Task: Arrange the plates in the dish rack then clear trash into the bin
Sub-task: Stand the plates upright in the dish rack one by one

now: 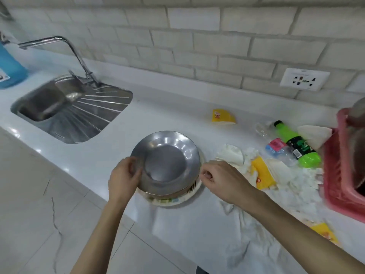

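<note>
A round steel plate (167, 161) tops a short stack of plates near the counter's front edge; a white patterned plate (171, 200) lies at the bottom. My left hand (123, 177) grips the steel plate's left rim. My right hand (219, 177) is at the stack's right edge with its fingers curled; whether it touches a plate is unclear. To the right lies trash: a green bottle (296, 144), a crushed clear bottle (276, 147), crumpled white paper (296, 178) and yellow wrappers (262, 173). A pink dish rack (339, 171) stands at the far right.
A steel sink (65, 109) with a tap (79, 56) is set into the white counter (162, 113) at the left. A blue container (9, 64) stands at the far left. A yellow packet (223, 115) lies near the wall, which carries a socket (304, 79).
</note>
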Demonstrator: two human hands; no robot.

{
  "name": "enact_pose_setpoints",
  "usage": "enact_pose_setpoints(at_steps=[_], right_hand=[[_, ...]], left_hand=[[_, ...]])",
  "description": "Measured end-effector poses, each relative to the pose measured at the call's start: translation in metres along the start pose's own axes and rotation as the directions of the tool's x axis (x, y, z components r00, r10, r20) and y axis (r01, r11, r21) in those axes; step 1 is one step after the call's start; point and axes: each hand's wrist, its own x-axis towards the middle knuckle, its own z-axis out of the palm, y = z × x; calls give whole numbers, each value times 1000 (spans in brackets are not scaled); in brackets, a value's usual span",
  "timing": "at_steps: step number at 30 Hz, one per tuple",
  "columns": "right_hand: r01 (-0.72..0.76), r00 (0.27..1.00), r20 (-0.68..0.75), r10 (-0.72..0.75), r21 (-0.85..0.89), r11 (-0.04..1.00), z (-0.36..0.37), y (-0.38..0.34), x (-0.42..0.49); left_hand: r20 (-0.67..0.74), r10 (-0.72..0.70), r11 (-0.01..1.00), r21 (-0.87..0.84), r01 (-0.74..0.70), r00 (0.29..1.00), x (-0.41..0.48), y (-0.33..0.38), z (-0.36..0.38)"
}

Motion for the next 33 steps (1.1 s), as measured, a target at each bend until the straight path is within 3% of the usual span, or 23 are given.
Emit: enact_pose_setpoints(at_steps=[7,11,14,17,24,29,33], right_hand=[[-78,997,20,77,25,997,26,-3,23],[-173,985,32,172,12,985,33,5,30],[-251,967,43,250,30,967,34,11,34],[-335,942,48,332,72,940,34,17,39],[-407,901,7,433,353,842,14,21,40],[-342,868,-127,480,549,763,-8,35,12],[-241,831,-173,529,744,623,-34,43,-36]], left_hand=[[123,-170,985,-17,173,978,28,-31,2],[147,-148,989,10,148,978,34,-38,-5],[152,-139,964,-207,169,979,33,-33,-15],[187,-188,811,-525,260,964,29,-22,-26],[229,-138,663,-701,261,964,15,15,-29],[328,-63,591,-749,300,943,-1,50,-4],[411,11,578,-746,330,912,-15,79,24]])
